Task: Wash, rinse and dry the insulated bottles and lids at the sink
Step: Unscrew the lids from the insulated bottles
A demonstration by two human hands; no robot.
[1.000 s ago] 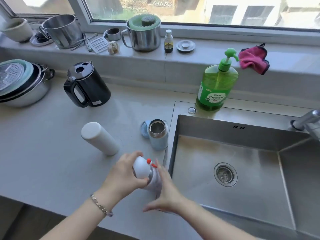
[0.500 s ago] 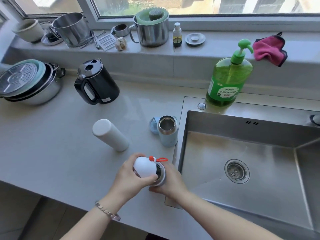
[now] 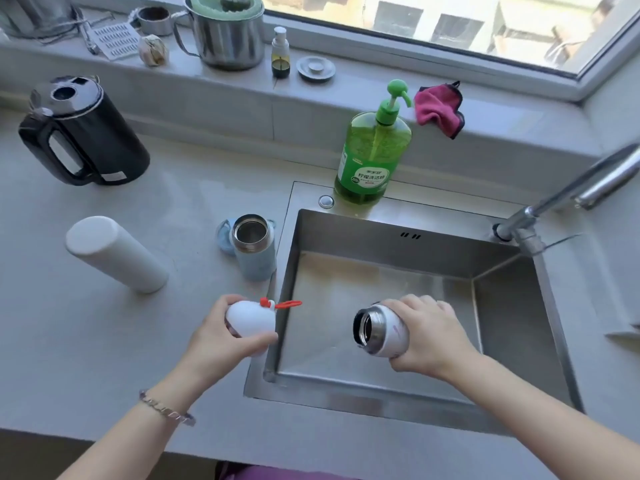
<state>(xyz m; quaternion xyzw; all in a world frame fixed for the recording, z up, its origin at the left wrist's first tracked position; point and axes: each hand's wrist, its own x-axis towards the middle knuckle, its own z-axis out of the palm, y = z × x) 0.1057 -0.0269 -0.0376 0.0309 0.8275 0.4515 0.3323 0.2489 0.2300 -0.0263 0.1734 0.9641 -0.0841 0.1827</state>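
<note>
Parted since half a second ago, the lid [image 3: 251, 322] and bottle [image 3: 382, 332] are now in separate hands. The left hand [image 3: 221, 341] grips the rounded white lid, its red loop trailing, above the counter [image 3: 194, 188] edge just beside the sink [image 3: 381, 223]. The right hand [image 3: 433, 337] wraps around the bottle, which is tipped on its side over the sink with its open steel mouth facing left. Stiff and steel-lined, the bottle probably has some weight and would turn slick once soapy. A full-hand hold round the body, as here, looks safest. The smooth domed lid is best cupped. A blue bottle [image 3: 256, 254] stands open near the sink, a tall white bottle [image 3: 114, 254] stands closed further left, and a soap bottle [image 3: 372, 157] stands on the sink's back rim.
</note>
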